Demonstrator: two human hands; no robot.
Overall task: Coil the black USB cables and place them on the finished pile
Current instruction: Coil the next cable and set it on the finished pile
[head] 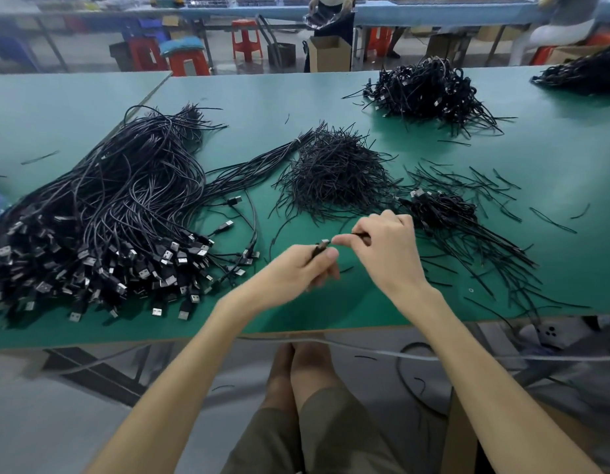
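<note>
My left hand is curled round one black cable, plug end up, near the front edge of the surface. My right hand pinches a thin black bit beside it, I think to start a loop. The finished pile sits by the far edge
</note>
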